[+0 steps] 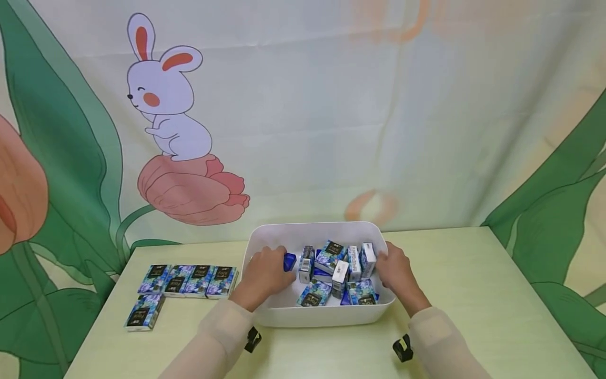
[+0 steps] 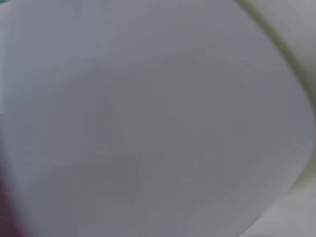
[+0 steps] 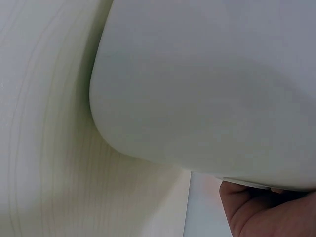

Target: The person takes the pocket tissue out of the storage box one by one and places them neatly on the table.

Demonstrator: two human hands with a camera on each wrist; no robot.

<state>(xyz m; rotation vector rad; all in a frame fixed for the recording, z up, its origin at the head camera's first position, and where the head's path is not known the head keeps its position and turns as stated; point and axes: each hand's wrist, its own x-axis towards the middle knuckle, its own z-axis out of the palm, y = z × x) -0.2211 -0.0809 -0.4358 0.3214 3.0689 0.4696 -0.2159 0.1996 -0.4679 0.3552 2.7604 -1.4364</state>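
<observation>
A white plastic bin (image 1: 326,317) stands on the table with several small blue floral-printed boxes (image 1: 330,256) lying jumbled inside. My left hand (image 1: 267,269) reaches over the bin's left side and grips a dark blue box (image 1: 290,261), partly hidden by the fingers. On the other side, my right hand (image 1: 396,271) holds the bin's right rim, with the fingers curled at the edge. The right wrist view shows that hand (image 3: 271,212) against the bin's outer wall (image 3: 197,108). Only the bin's wall (image 2: 158,118) fills most of the left wrist view.
Left of the bin, a row of several matching boxes (image 1: 196,280) lies face up on the pale table (image 1: 492,300). One more box (image 1: 143,312) lies in front of the row's left end. A printed curtain (image 1: 303,131) hangs behind the table's back edge.
</observation>
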